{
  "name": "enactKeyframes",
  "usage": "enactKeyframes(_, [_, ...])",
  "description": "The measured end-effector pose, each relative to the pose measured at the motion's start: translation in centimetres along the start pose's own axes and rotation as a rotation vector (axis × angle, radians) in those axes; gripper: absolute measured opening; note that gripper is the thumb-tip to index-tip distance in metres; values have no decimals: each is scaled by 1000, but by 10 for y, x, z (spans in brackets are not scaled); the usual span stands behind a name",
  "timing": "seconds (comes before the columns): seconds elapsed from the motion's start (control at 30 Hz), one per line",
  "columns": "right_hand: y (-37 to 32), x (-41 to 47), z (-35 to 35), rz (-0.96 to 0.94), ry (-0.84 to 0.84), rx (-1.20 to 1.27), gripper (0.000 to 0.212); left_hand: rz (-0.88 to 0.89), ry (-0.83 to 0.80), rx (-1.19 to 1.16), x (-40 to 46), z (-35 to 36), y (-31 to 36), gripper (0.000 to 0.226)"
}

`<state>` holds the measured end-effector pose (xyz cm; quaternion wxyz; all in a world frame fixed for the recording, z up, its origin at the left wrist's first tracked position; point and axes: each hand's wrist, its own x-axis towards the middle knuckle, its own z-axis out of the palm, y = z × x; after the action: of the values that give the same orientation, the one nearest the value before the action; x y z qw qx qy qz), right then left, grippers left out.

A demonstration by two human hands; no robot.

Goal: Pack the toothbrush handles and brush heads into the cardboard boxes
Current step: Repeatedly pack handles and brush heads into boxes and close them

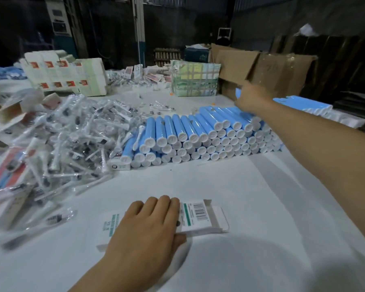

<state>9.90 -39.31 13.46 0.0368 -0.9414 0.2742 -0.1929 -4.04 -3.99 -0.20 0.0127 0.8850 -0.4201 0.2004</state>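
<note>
A small white cardboard box (200,218) with a barcode and green print lies on the white table near me, its right end flap open. My left hand (148,226) lies over it, fingers across the top and thumb against its near edge. A stack of blue toothbrush handles (190,133) with white end caps fills the table's middle. My right hand (251,98) reaches over the stack's far side and grips one blue handle (238,93), lifted above the pile. Brush heads (72,144) in clear wrappers lie heaped at the left.
Flat printed cartons (67,76) are stacked at the back left, a taped bundle (195,81) stands at the back centre and large brown cardboard boxes (261,68) at the back right. More blue handles (303,104) lie far right. Pink-and-white packs (6,175) sit at the left edge.
</note>
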Motion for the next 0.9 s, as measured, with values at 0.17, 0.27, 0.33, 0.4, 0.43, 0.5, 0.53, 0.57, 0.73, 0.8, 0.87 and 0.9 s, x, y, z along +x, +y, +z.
enactKeyframes(0.17, [-5,-80,-32,-30,25,880,105,-102,30,-21,-1,-10,-2,60])
enactKeyframes(0.27, [6,-153,-21,18,-34,1284,101,-173,21,-30,0,-15,-4,63])
enactKeyframes(0.33, [8,-199,-3,74,-42,1400,88,-220,-11,-48,-1,-17,-2,62])
enactKeyframes(0.4, [4,-230,15,157,-19,1481,71,-230,-12,-30,-3,-11,-4,59])
enactKeyframes(0.43, [1,-241,20,213,-25,1537,63,-227,-9,-21,-4,-9,-3,59])
enactKeyframes(0.5, [-6,-254,28,291,-51,1624,47,-232,-13,1,-3,-9,-3,58])
enactKeyframes(0.53, [-8,-258,30,298,-71,1633,39,-237,-15,12,-3,-10,-3,58])
enactKeyframes(0.57, [-11,-262,34,286,-96,1611,29,-241,-17,16,-3,-10,-3,59])
enactKeyframes(0.73, [-15,-266,42,263,-147,1407,21,-230,-4,-5,-8,-10,-5,59])
enactKeyframes(0.8, [-14,-259,33,243,-94,1406,20,-221,-10,-16,-8,-11,-5,61])
enactKeyframes(0.87, [-26,-252,21,139,-74,1355,20,-221,9,-21,-9,-12,-6,62])
enactKeyframes(0.9, [-37,-249,13,32,-78,1310,20,-218,21,-26,-9,-14,-6,61])
